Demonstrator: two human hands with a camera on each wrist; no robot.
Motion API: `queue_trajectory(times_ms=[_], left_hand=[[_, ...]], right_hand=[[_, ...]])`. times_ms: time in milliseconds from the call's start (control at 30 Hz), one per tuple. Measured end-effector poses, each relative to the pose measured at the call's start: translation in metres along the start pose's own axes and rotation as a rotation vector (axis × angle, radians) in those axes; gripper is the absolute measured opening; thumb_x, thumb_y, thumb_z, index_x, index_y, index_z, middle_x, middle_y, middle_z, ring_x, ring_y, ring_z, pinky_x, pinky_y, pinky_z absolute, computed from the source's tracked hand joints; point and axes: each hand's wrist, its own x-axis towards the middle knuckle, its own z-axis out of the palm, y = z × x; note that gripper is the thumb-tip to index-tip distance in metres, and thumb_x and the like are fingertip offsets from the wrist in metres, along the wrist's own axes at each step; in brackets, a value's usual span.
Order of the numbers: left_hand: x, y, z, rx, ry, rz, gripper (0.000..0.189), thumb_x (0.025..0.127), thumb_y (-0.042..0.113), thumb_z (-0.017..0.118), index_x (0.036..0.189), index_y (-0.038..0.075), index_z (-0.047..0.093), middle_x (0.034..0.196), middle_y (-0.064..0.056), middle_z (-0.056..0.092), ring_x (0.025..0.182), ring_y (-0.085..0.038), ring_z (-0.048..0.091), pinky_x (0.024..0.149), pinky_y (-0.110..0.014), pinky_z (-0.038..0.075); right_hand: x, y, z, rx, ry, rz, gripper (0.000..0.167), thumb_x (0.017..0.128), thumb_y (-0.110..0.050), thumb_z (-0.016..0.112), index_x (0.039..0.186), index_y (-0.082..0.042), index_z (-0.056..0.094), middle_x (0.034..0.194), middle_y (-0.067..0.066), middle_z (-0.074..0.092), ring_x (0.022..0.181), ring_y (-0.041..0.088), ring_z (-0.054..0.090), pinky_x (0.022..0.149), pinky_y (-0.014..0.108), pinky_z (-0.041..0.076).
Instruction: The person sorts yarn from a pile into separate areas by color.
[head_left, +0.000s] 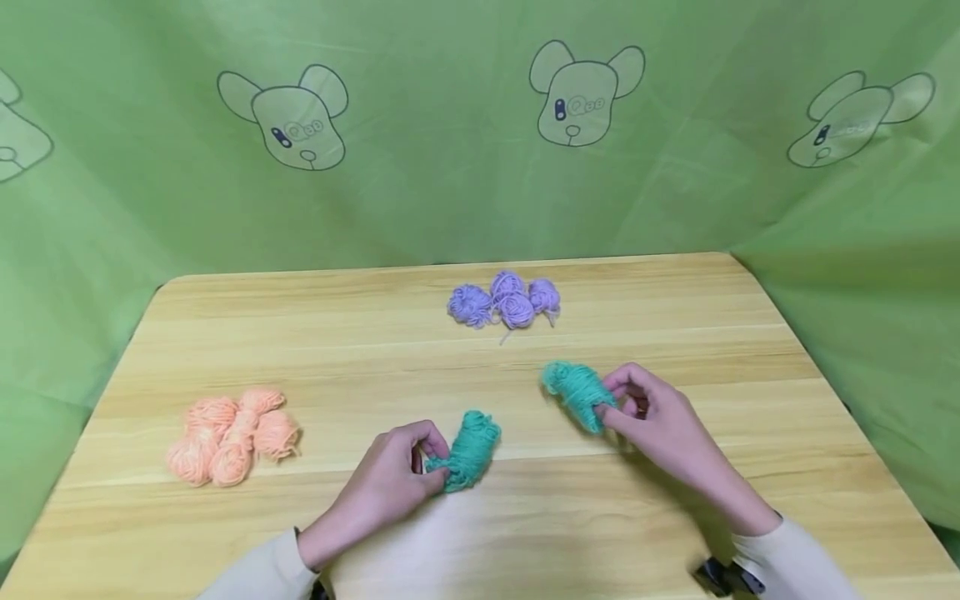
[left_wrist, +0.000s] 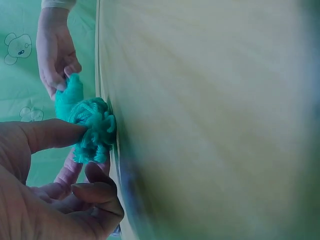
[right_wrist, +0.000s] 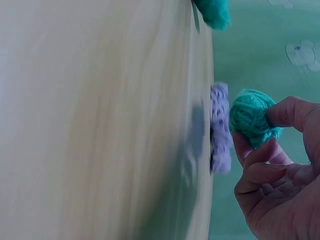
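Observation:
Near the middle of the table, my left hand (head_left: 393, 471) pinches one end of a teal yarn skein (head_left: 472, 450) between thumb and fingers. In the left wrist view that skein (left_wrist: 92, 127) shows its looped end close to the tabletop. Farther right, my right hand (head_left: 667, 421) holds a second teal yarn skein (head_left: 579, 393) by its near end. The right wrist view shows this skein (right_wrist: 252, 115) raised off the wood, thumb on one side and fingers on the other.
Several peach yarn balls (head_left: 228, 437) lie in a cluster at the left of the wooden table (head_left: 360, 333). Toward the back edge sits a group of purple yarn balls (head_left: 513, 307). A green printed curtain (head_left: 450, 167) encloses the table's back and sides.

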Motion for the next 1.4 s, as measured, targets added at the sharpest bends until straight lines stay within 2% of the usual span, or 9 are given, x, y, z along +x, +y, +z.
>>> queue_trajectory(times_ms=[167,367,733,900,1100,1400], left_hand=[[0.002,0.002,0.002,0.005,-0.005,-0.007,0.021,0.086,0.002,0.084,0.091,0.016,0.070,0.072,0.004,0.057,0.064,-0.012,0.052,0.059,-0.029,0.044],[0.002,0.005,0.003,0.003,-0.020,-0.019,0.021,0.086,0.001,0.083,0.089,0.016,0.068,0.068,0.003,0.053,0.062,-0.012,0.050,0.057,-0.029,0.043],[0.003,0.005,0.005,-0.019,-0.023,-0.004,0.021,0.084,-0.001,0.082,0.087,0.015,0.069,0.069,0.003,0.054,0.062,-0.011,0.050,0.057,-0.028,0.043],[0.005,0.007,0.005,-0.025,-0.029,-0.005,0.020,0.085,-0.001,0.082,0.087,0.015,0.070,0.070,0.003,0.054,0.063,-0.012,0.050,0.057,-0.028,0.043],[0.005,0.009,0.006,-0.051,-0.033,-0.004,0.020,0.086,-0.001,0.082,0.087,0.015,0.070,0.069,0.003,0.053,0.062,-0.011,0.049,0.058,-0.028,0.043],[0.009,0.013,0.011,-0.130,0.010,0.018,0.018,0.086,0.002,0.084,0.088,0.015,0.072,0.070,0.004,0.053,0.064,-0.011,0.049,0.062,-0.028,0.042]], right_hand=[[-0.009,0.015,-0.022,-0.034,0.056,-0.005,0.026,0.100,-0.012,0.080,0.120,-0.005,0.065,0.091,0.007,0.059,0.076,0.017,0.053,0.060,0.027,0.046],[-0.016,0.032,-0.039,-0.032,0.095,0.014,0.024,0.102,-0.012,0.078,0.119,-0.003,0.064,0.090,0.008,0.059,0.074,0.018,0.053,0.058,0.027,0.046],[-0.028,0.065,-0.072,-0.117,0.148,0.137,0.027,0.106,-0.020,0.074,0.121,-0.001,0.063,0.089,0.006,0.060,0.075,0.014,0.053,0.061,0.029,0.046],[-0.032,0.078,-0.078,-0.138,0.150,0.161,0.028,0.107,-0.020,0.073,0.122,0.000,0.062,0.087,0.005,0.060,0.074,0.014,0.052,0.062,0.029,0.046],[-0.035,0.089,-0.084,-0.173,0.134,0.206,0.032,0.108,-0.025,0.071,0.123,0.002,0.061,0.095,0.007,0.059,0.080,0.014,0.050,0.063,0.028,0.046],[-0.035,0.096,-0.090,-0.174,0.102,0.233,0.037,0.109,-0.026,0.070,0.126,0.005,0.059,0.106,0.011,0.062,0.087,0.012,0.052,0.068,0.026,0.047]])
